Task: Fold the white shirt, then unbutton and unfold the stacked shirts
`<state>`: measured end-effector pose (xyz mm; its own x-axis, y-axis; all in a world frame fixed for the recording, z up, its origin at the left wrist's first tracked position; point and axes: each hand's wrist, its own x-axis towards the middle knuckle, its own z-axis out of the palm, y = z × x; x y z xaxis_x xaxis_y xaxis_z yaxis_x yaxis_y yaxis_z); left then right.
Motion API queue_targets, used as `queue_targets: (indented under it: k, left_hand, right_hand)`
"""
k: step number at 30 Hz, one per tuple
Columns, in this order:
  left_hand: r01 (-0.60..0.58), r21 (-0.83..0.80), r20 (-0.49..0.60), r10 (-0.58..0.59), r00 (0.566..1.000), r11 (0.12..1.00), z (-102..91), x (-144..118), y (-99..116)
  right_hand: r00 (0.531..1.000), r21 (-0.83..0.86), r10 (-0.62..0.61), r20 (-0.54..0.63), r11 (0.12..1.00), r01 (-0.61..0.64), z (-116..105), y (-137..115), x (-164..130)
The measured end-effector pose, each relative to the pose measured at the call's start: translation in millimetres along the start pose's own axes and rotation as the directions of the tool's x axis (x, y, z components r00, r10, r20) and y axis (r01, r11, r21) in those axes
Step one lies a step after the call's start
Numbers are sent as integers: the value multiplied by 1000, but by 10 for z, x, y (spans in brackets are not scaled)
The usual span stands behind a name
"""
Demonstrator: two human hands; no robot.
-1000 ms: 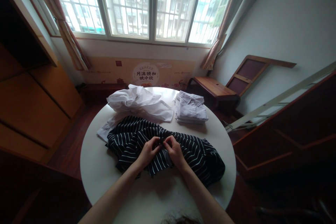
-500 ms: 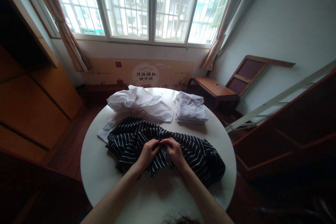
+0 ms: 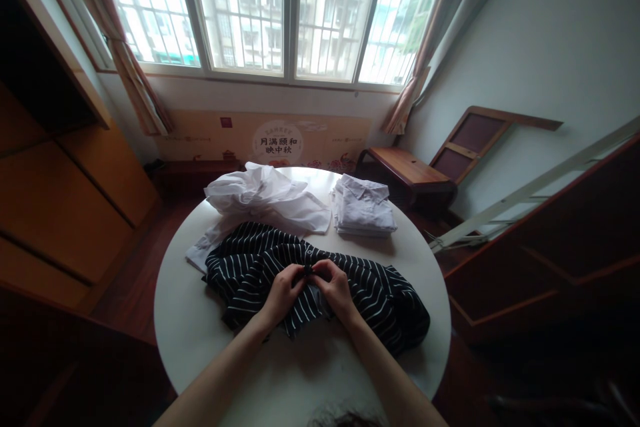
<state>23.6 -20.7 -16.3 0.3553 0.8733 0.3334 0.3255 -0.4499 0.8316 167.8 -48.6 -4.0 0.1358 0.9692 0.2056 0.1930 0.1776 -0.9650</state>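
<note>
A black shirt with thin white stripes (image 3: 380,290) lies spread and rumpled across the middle of a round white table (image 3: 185,327). My left hand (image 3: 283,292) and my right hand (image 3: 336,288) meet at the shirt's middle. Both pinch a small fold of its fabric between fingertips and thumbs, almost touching each other. What lies between the fingertips is too small to make out.
A crumpled white garment (image 3: 260,203) lies at the table's far left, partly under the striped shirt. A folded stack of pale shirts (image 3: 363,212) sits at the far right. Beyond the table are a low wooden bench (image 3: 407,170), a printed board (image 3: 277,140) and the window.
Both hands have stayed on the same spot of the striped shirt, with only small shifts of the fingers. The shirt and the other clothes have not moved.
</note>
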Motion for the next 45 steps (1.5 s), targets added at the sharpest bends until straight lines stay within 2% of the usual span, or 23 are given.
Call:
queue_targets:
  k: [3,7,13,18,24,29,36,45]
  left_hand:
    - [5,15,-63,-4,998,1000,-15,-2,20]
    - [-53,-26,-63,51,997,998,-39,1,40]
    - [-65,-105,6,66,998,992,-35,5,22]
    - [-52,-127,65,61,996,991,-36,10,29]
    - [4,-102,47,1,999,995,-29,11,-32]
    - [-20,-107,37,24,999,994,-30,14,-42]
    - [-49,-96,54,55,997,994,-57,21,36]
    - [-40,-117,49,46,998,992,-63,8,46]
  right_hand:
    - [999,-24,25,-37,999,-26,8,-3,1]
    - [997,9,57,-47,998,-57,-5,0,14]
    - [995,70,70,75,995,-75,-25,-25,29]
    - [995,122,85,57,988,-92,-34,-27,36]
    - [990,116,66,123,990,-80,-48,-20,39]
    - [985,112,38,166,992,-57,-51,-17,42]
    - [991,58,55,120,996,-63,-30,7,39]
    - [991,77,87,101,992,-95,-55,0,64]
